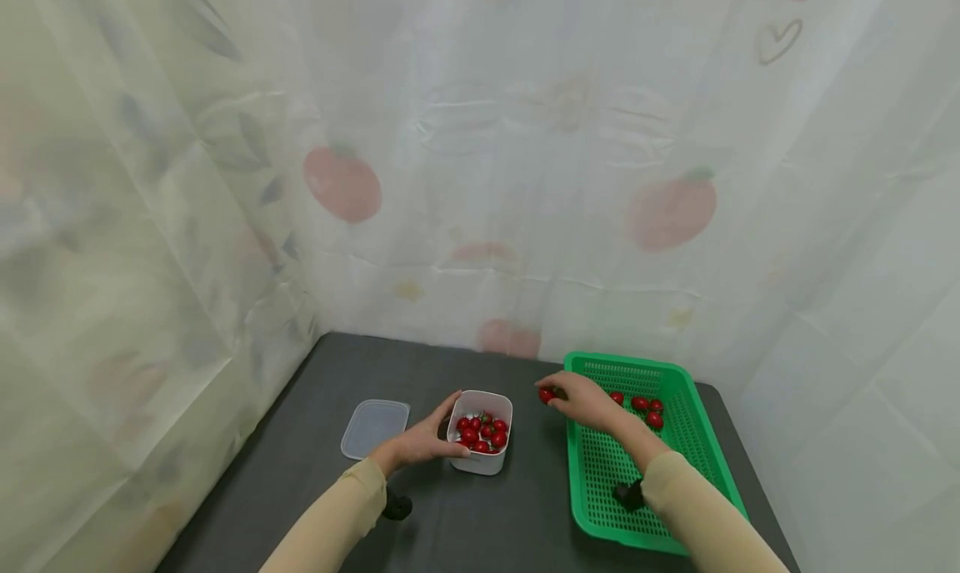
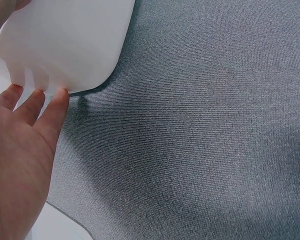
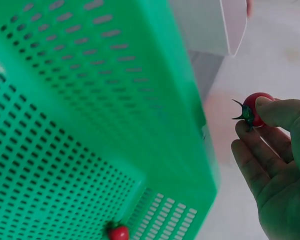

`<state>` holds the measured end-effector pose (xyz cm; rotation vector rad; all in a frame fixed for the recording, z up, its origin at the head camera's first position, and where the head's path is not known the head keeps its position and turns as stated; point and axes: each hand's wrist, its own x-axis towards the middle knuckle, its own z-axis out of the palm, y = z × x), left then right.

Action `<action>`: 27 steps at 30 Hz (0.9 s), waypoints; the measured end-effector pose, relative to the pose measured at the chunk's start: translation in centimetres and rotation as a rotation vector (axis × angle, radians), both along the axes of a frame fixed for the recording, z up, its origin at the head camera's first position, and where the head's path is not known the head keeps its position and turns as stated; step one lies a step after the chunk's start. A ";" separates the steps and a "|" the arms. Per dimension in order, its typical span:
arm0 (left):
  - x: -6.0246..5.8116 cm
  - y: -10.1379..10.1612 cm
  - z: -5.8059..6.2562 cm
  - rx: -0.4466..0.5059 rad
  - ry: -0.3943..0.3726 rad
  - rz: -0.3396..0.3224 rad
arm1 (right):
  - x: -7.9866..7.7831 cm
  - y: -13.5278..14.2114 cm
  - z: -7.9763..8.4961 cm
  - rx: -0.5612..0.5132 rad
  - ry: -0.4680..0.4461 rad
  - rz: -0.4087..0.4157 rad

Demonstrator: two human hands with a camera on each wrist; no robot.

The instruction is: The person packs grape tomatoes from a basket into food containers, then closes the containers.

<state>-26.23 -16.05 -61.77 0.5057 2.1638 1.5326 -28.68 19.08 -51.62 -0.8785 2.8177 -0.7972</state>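
My left hand point(image 1: 426, 440) grips a white square container point(image 1: 477, 465) on the table, thumb at its near side and fingers along its left and far side. In the left wrist view, several fingertips point(image 2: 63, 92) press on the container's wall. Several red cherry tomatoes point(image 1: 487, 430) lie inside it. Between thumb and fingers my right hand point(image 1: 588, 402) pinches one cherry tomato point(image 3: 257, 107) with its green stem on. It is held above the gap between the container and the left rim of a green plastic basket point(image 1: 573, 473). More cherry tomatoes point(image 1: 654, 421) sit in the basket's far part.
A translucent flat lid point(image 1: 375, 428) lies on the dark grey table point(image 1: 517, 531) left of the container. Behind the table hangs a pale curtain point(image 1: 480, 181) printed with fruit, and it continues along both sides. The basket stands at the table's right.
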 end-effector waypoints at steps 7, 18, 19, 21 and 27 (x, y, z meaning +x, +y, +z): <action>-0.1 -0.1 -0.1 -0.020 0.007 0.005 | -0.2 -2.1 -0.1 0.002 -0.001 0.011; -0.2 0.0 -0.1 0.001 0.004 -0.005 | -0.4 -4.8 -0.3 0.018 0.022 0.064; -0.2 0.0 -0.1 0.005 0.001 -0.005 | -0.4 -5.1 -0.3 0.019 0.023 0.070; -0.2 0.0 -0.1 0.012 -0.009 -0.008 | -0.4 -5.7 -0.3 0.015 0.022 0.086; -0.1 0.0 -0.2 0.032 -0.022 -0.022 | -0.2 -7.2 -0.5 0.031 0.033 0.126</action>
